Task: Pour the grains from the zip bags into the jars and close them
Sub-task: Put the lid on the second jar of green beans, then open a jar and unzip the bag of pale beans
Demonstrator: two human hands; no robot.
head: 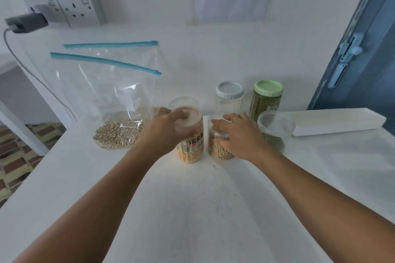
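Observation:
My left hand grips the pink lid on top of a labelled jar of yellow grains. My right hand wraps around the rim of an open jar of beige beans right beside it. A clear zip bag with a blue slider lies at the left, open, with beige beans pooled in its lower corner. Behind stand an empty jar with a white lid, a green-lidded jar of green grains, and an open jar with green grains.
A white box lies at the right on the white counter. A wall socket with a plugged charger and cable is at the back left. The counter's left edge drops to a tiled floor. A blue door stands at the right.

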